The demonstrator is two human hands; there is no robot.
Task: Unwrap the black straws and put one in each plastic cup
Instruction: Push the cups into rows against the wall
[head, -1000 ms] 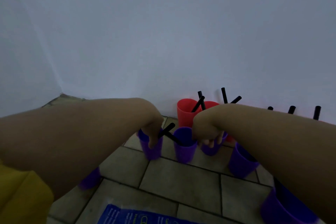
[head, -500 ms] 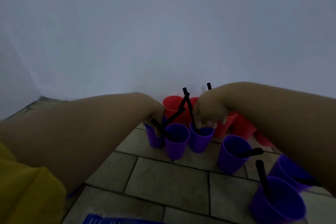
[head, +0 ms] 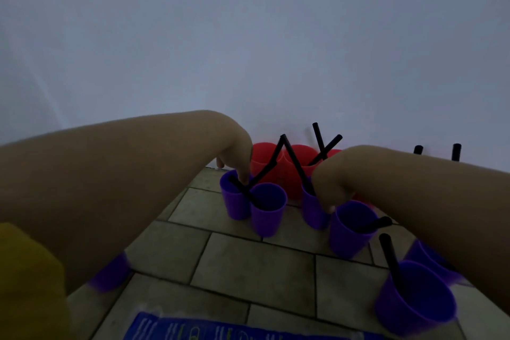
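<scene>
Several purple cups stand on the tiled floor, with red cups (head: 264, 159) behind them at the wall. My left hand (head: 237, 157) hangs over the leftmost purple cup (head: 234, 201), fingers pointing down, one fingertip touching a black straw (head: 244, 190) that lies across this cup and the second purple cup (head: 267, 212). Another straw (head: 266, 167) leans from there against the red cups. My right hand (head: 328, 192) covers the third purple cup (head: 311, 212), fingers curled down its right side; a straw (head: 295, 163) stands in that cup beside the hand. Its thumb is hidden.
Two more purple cups (head: 349, 232) (head: 414, 301) at the right each hold a straw. More purple cups sit partly under my right arm (head: 430, 259) and my left arm (head: 110, 276). A blue packet (head: 220, 330) lies at the bottom edge. The white wall closes the back.
My left hand no longer grips its straw, which now lies across the two left cups. My right hand has slid right and down over the third cup, with its straw left standing there.
</scene>
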